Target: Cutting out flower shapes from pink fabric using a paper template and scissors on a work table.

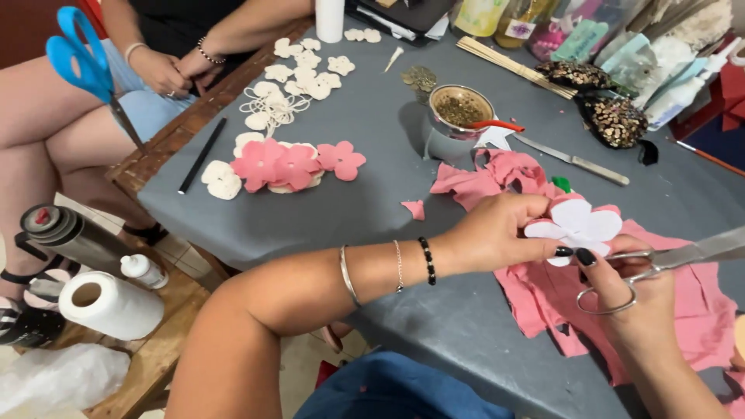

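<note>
**A:** so how's the left hand (493, 233) set here? Left forearm is seen reaching in from bottom-left, wrist bent a bit, bracelets worn on it. Fingers are curled in, thumb laid across the top, so the grip is closed in a pinch.

**B:** yep. And the right hand (632, 291) is brought up from the bottom-right corner, palm turned inward. Thumb and fingers are hooked, grip closed, dark-painted nails shown. The two hands are held just beside each other, fingertips nearly touching.
</note>
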